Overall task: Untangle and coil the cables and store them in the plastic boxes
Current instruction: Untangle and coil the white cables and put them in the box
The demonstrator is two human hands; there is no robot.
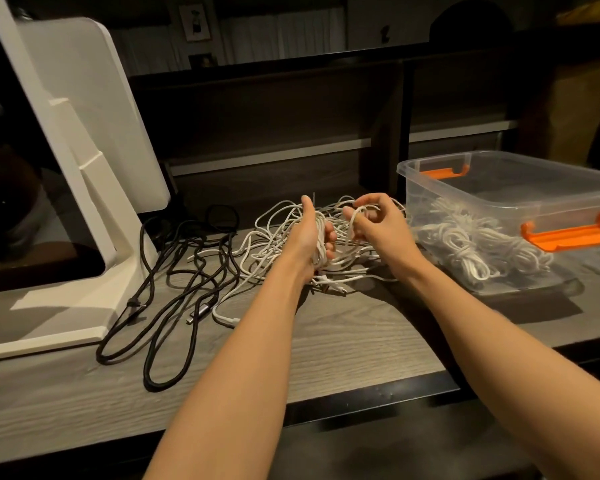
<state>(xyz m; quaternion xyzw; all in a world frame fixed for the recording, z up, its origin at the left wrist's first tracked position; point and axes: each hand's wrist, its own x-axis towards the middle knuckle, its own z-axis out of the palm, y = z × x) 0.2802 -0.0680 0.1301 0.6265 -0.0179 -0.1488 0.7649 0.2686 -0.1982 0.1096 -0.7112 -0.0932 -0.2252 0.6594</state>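
Lying loose at the left of the surface [343, 344], black cables [174, 271] touch the white tangle [274, 233]. The left hand [312, 233] grips a white coil; the right hand [374, 220] pinches a strand. A box [492, 161] of coils sits rightmost. Pulling hard could tighten knots or drag black cables along.

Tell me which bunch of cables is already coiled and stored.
The white cables inside the clear plastic box. The white tangle and black cables lie loose on the desk.
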